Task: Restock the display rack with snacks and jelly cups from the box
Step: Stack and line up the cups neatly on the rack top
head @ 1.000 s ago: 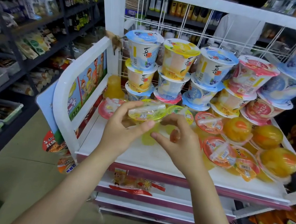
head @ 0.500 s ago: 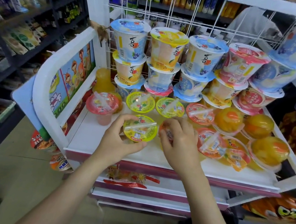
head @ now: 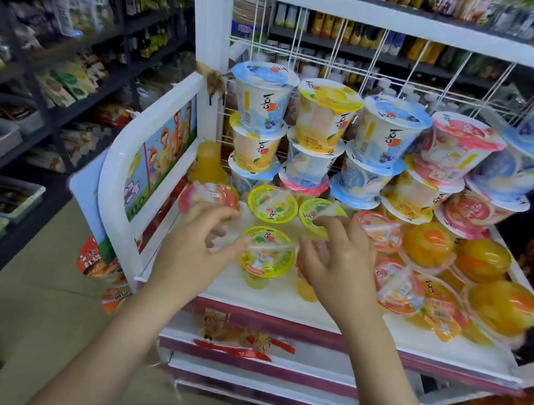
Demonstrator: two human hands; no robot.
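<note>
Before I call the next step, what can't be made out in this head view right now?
- Cup under the right hand: mostly covered by the palm; lid colour unclear.
- Left hand: fingers motion-blurred; contact with the yellow-lidded jelly cup uncertain.
- The box: outside the frame.
- Lid print: too small to read.

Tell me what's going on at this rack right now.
A person is restocking jelly cups on the white display rack. A yellow-lidded jelly cup stands upright on the shelf's front row. The left hand and right hand hover on either side of it, fingers spread, gripping nothing. Taller cups are stacked at the back.
</note>
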